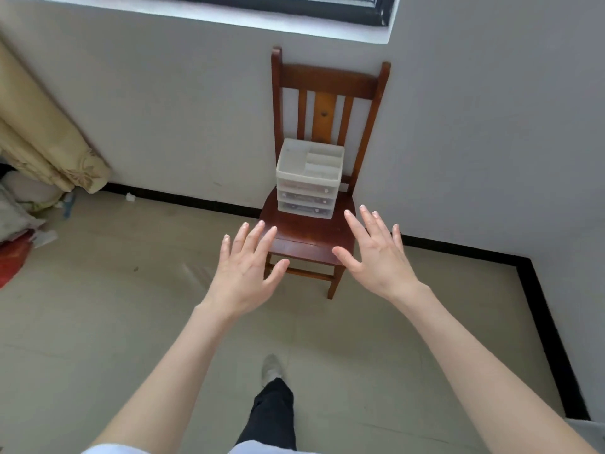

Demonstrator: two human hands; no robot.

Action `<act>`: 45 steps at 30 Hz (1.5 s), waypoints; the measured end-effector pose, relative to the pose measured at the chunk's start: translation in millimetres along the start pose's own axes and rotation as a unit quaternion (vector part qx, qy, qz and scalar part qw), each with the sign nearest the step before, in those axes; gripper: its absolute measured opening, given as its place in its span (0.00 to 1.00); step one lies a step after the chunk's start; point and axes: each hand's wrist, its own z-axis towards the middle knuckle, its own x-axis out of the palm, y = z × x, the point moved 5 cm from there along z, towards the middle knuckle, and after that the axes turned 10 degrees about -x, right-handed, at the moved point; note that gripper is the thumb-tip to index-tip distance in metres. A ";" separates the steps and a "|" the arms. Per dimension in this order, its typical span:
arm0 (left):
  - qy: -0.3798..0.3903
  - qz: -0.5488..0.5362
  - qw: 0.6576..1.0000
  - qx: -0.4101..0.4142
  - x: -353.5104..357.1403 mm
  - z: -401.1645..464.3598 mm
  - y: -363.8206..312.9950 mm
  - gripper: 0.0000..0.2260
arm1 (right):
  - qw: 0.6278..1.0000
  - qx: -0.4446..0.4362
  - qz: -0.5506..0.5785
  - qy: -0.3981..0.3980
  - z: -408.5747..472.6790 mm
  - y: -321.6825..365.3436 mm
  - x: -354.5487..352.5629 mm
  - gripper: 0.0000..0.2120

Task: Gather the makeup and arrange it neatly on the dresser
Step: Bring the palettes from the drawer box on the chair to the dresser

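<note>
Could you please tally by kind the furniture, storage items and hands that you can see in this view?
Wooden chair: 1
White drawer organiser standing on the chair seat: 1
Open hands, left hand and right hand: 2
Curtain at the left: 1
Total: 5

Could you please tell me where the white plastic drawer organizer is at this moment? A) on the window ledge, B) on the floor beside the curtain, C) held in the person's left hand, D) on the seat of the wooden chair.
D: the white drawer organizer stands on the seat of the wooden chair by the wall, while the left hand and the right hand are open and apart from it.
</note>
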 end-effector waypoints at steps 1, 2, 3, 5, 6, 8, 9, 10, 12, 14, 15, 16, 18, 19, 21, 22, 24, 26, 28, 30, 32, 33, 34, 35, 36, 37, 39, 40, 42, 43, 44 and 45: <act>0.004 -0.001 1.000 0.003 -5.6 23.6 7.0 0.37 | 1.000 0.007 -0.001 0.002 21.0 0.2 -1.3 0.32; 0.003 -0.001 1.000 0.004 -11.2 46.7 14.3 0.37 | 1.000 0.009 -0.003 0.003 41.5 1.1 -2.4 0.32; 0.000 0.001 1.000 0.006 -16.1 70.4 21.0 0.37 | 1.000 0.009 -0.004 0.002 61.8 1.4 -3.3 0.31; 0.001 0.013 1.000 0.014 -23.2 114.0 29.4 0.36 | 1.000 0.011 -0.001 0.001 99.6 0.0 -3.4 0.31; 0.006 0.016 1.000 0.019 -24.1 133.6 31.9 0.34 | 1.000 0.014 0.000 0.003 116.9 -2.5 -2.3 0.31; 0.021 0.020 0.999 0.024 -21.1 166.0 34.5 0.29 | 1.000 0.023 0.003 0.014 145.3 -10.2 2.2 0.31; 0.028 0.021 0.999 0.025 -17.5 179.9 35.0 0.29 | 0.999 0.028 0.003 0.022 158.1 -15.7 4.8 0.31; 0.034 0.022 0.999 0.025 -13.2 193.3 35.0 0.30 | 0.999 0.032 0.002 0.030 170.9 -21.9 7.1 0.31; 0.050 0.024 0.998 0.022 -1.3 218.7 34.6 0.32 | 0.998 0.036 -0.003 0.043 196.4 -35.6 11.3 0.31; 0.069 0.018 0.997 0.013 14.2 243.5 32.8 0.32 | 0.998 0.037 -0.003 0.050 223.5 -52.4 14.9 0.31; 0.077 0.013 0.997 0.008 22.3 255.6 31.0 0.33 | 0.998 0.036 -0.002 0.057 237.5 -61.7 17.4 0.31; 0.083 0.012 0.996 0.004 31.3 267.7 29.0 0.33 | 0.997 0.035 -0.001 0.064 251.4 -71.8 20.9 0.31; 0.095 0.010 0.995 -0.008 51.1 292.8 25.0 0.35 | 0.996 0.027 -0.001 0.083 279.6 -93.5 31.2 0.30; 0.104 0.005 0.994 -0.018 61.7 304.1 22.9 0.33 | 0.995 0.023 -0.002 0.094 292.8 -104.5 37.6 0.30; 0.127 -0.010 0.991 -0.043 84.5 327.7 19.0 0.29 | 0.993 0.016 -0.002 0.118 319.5 -126.7 52.2 0.30; 0.142 -0.020 0.988 -0.057 96.5 338.5 17.2 0.28 | 0.991 0.012 -0.005 0.130 331.9 -137.1 60.3 0.30; 0.165 -0.051 0.981 -0.093 125.1 360.8 17.1 0.28 | 0.988 -0.003 -0.019 0.152 358.7 -157.8 79.4 0.30; 0.183 -0.128 0.964 -0.142 156.7 382.3 18.7 0.27 | 0.984 -0.014 -0.037 0.172 384.7 -177.8 101.8 0.29; 0.194 -0.251 0.923 -0.219 188.0 400.8 22.6 0.24 | 0.982 -0.023 -0.061 0.179 409.0 -194.5 124.6 0.28; 0.210 -0.356 0.855 -0.313 218.9 414.9 27.1 0.21 | 0.981 -0.020 -0.085 0.174 429.1 -207.5 145.3 0.27; 0.234 -0.465 0.753 -0.403 248.8 425.7 31.0 0.22 | 0.980 -0.009 -0.097 0.176 440.6 -217.4 164.8 0.28; 0.247 -0.524 0.689 -0.436 262.2 431.2 30.6 0.24 | 0.979 -0.005 -0.098 0.180 442.7 -221.3 174.1 0.28; 0.254 -0.578 0.626 -0.458 273.7 436.5 29.2 0.26 | 0.978 -0.005 -0.099 0.183 442.9 -224.4 182.4 0.28; 0.253 -0.628 0.568 -0.467 281.8 442.2 26.3 0.27 | 0.978 -0.010 -0.103 0.180 442.1 -227.0 189.2 0.29; 0.249 -0.674 0.514 -0.469 288.1 447.7 22.9 0.28 | 0.979 -0.014 -0.107 0.173 441.0 -229.4 193.8 0.29; 0.244 -0.714 0.465 -0.464 292.4 452.2 18.9 0.29 | 0.980 -0.017 -0.110 0.166 440.1 -231.4 196.3 0.29; 0.229 -0.769 0.392 -0.450 299.5 457.7 13.5 0.29 | 0.980 -0.023 -0.110 0.164 440.4 -234.3 198.9 0.29; 0.223 -0.783 0.370 -0.446 302.1 457.7 12.2 0.29 | 0.980 -0.025 -0.109 0.166 440.9 -235.4 199.5 0.29; 0.220 -0.790 0.358 -0.447 306.6 455.7 13.1 0.30 | 0.979 -0.024 -0.108 0.171 441.8 -236.8 199.4 0.28; 0.223 -0.788 0.361 -0.447 307.8 454.8 14.2 0.30 | 0.978 -0.023 -0.109 0.175 442.1 -236.9 199.5 0.28; 0.226 -0.786 0.365 -0.445 308.1 453.8 15.1 0.31 | 0.977 -0.021 -0.110 0.180 442.3 -236.9 199.8 0.28; 0.229 -0.785 0.370 -0.441 307.5 453.2 15.6 0.31 | 0.976 -0.019 -0.110 0.185 442.5 -236.8 200.0 0.28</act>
